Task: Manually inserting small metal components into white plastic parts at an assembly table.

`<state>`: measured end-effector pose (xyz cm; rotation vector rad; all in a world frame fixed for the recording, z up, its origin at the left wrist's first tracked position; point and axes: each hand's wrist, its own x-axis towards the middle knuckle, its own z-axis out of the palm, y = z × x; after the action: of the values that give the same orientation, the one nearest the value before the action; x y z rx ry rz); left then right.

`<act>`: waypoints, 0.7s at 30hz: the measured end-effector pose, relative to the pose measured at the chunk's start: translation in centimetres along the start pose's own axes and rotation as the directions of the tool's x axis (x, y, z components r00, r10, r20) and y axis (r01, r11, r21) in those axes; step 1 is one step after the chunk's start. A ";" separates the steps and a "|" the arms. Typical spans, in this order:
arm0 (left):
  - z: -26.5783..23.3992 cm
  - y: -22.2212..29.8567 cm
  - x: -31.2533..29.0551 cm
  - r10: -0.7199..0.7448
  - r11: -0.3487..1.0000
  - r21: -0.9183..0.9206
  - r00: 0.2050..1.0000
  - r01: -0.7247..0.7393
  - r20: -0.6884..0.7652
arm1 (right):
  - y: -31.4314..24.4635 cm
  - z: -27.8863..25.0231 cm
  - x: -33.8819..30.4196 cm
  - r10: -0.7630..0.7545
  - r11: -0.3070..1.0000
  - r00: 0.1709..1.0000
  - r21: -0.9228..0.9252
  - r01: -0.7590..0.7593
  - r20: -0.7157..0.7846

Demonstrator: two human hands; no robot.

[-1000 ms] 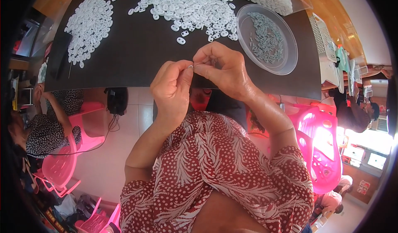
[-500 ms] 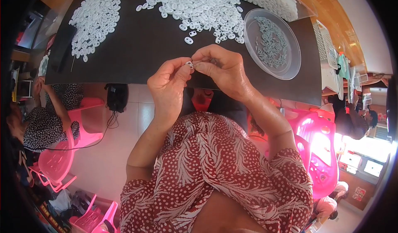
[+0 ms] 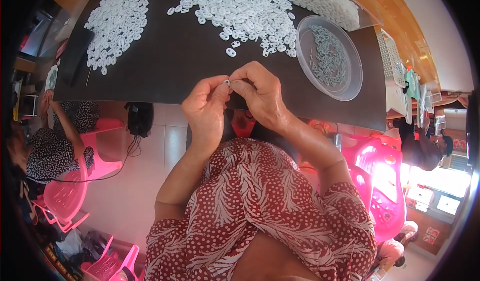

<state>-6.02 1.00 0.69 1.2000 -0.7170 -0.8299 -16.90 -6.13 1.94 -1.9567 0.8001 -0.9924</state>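
Over the near edge of the dark table [image 3: 165, 66], my two hands meet fingertip to fingertip. My left hand [image 3: 204, 106] pinches a small white plastic two-hole piece [image 3: 227, 82] between thumb and forefinger, mostly covered by the fingers. Pressed against that piece, the fingers of my right hand [image 3: 261, 93] are closed; what they hold, if anything, is hidden. Beyond the hands lies a heap of white two-hole pieces [image 3: 240, 11], with a loose oval piece [image 3: 230, 52] nearest me. To the right, a clear round dish [image 3: 354, 76] contains small grey screw-like parts [image 3: 327, 56].
Another heap of white pieces [image 3: 117, 26] covers the table's far left, beside a dark flat object [image 3: 77, 61]. A clear box [image 3: 325, 3] full of white pieces stands at the back right. Pink chairs [image 3: 65, 196] and a seated person [image 3: 55, 151] are at left.
Both hands have come slightly nearer to me, still together. The white piece now shows less between the fingertips. The view has shifted a little.
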 end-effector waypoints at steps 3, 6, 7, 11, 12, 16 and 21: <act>-0.5 0.3 0.8 -0.072 0.996 -0.049 0.996 0.070 -0.044 | 0.3 -0.9 1.0 -0.018 0.996 0.997 -0.082 0.024 0.077; -1.4 0.2 1.4 -0.045 0.991 -0.129 0.998 0.038 -0.054 | 2.2 -0.6 3.2 -0.221 0.940 0.975 -0.276 0.202 -0.039; -1.5 0.1 1.6 -0.041 0.990 -0.135 0.998 0.033 -0.056 | 2.9 -0.7 3.7 -0.319 0.844 0.947 -0.461 0.274 -0.022; -1.7 0.5 1.6 -0.030 0.988 -0.154 0.998 0.020 -0.061 | 4.1 0.1 4.8 -0.323 0.660 0.935 -0.674 0.332 0.144; -1.7 0.5 1.6 -0.034 0.986 -0.164 0.998 0.024 -0.059 | 4.3 0.2 4.9 -0.326 0.660 0.934 -0.673 0.335 0.146; -1.8 0.7 1.7 -0.061 0.980 -0.191 0.997 0.052 -0.043 | 4.8 0.2 5.0 -0.389 0.576 0.899 -0.709 0.407 0.200; -1.9 0.8 1.6 -0.078 0.972 -0.225 0.997 0.069 -0.028 | 3.5 -0.6 4.2 -0.370 0.689 0.912 -0.605 0.398 0.178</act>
<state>-3.47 0.68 1.11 1.0410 -0.5360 -0.9223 -15.97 -11.43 0.72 -2.8195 0.7744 -0.9873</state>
